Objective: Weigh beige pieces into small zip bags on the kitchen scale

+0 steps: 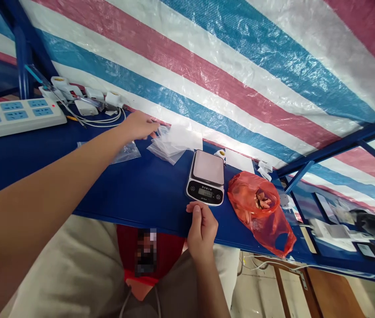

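My left hand reaches across the blue tabletop, its fingertips at a pile of clear plastic bags. I cannot tell whether they grip the pile. Under my left wrist lies another clear plastic bag. My right hand is curled just in front of a black digital kitchen scale, close to its front edge. Nothing shows in its fingers. The scale's pale metal platform is bare, and its display is lit. To its right lies a red-orange plastic bag holding tan pieces.
A white power strip with plugged-in white adapters and cables sits at the far left. White paper lies behind the scale. A striped tarp hangs behind the table, with a blue metal frame at right.
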### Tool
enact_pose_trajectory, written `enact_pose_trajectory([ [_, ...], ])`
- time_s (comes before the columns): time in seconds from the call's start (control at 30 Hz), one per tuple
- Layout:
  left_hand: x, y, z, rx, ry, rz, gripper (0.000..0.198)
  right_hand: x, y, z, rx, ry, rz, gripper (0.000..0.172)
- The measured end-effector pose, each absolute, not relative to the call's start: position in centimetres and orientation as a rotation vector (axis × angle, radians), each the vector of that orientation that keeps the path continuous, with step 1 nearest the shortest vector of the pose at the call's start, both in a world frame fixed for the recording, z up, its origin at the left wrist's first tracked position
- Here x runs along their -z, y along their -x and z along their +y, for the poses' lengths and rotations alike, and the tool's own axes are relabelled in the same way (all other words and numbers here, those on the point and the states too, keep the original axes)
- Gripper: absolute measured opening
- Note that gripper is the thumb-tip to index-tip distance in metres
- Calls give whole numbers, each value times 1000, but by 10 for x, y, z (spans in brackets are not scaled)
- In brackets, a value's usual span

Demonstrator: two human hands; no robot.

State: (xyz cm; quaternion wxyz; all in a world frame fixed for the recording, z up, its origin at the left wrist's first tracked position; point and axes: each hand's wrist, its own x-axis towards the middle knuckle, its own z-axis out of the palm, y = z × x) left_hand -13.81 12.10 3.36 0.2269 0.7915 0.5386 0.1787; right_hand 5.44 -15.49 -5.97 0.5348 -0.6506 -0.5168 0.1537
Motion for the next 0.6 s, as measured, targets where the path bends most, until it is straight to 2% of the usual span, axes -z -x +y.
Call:
enact_pose_trajectory([
  [0.1,-34,179,94,-404,-2420,1715,88,60,-54,-154,-368,1549,-1241,33],
  [0.23,-11,236,58,-352,-2380,2002,73,61,-53,-153,-353,1556,-1250,33],
  [0.33,7,254,42,-284,-2311,1938,62,61,-52,-152,-335,1551,-1268,32],
  [0.43,16,256,31,-377,-2304,1839,52,62,-52,-153,-327,1543,-1281,32],
  [0.6,32,258,3,-510,-2301,1591,52,63,-52,-154,-322,1548,-1283,31],
])
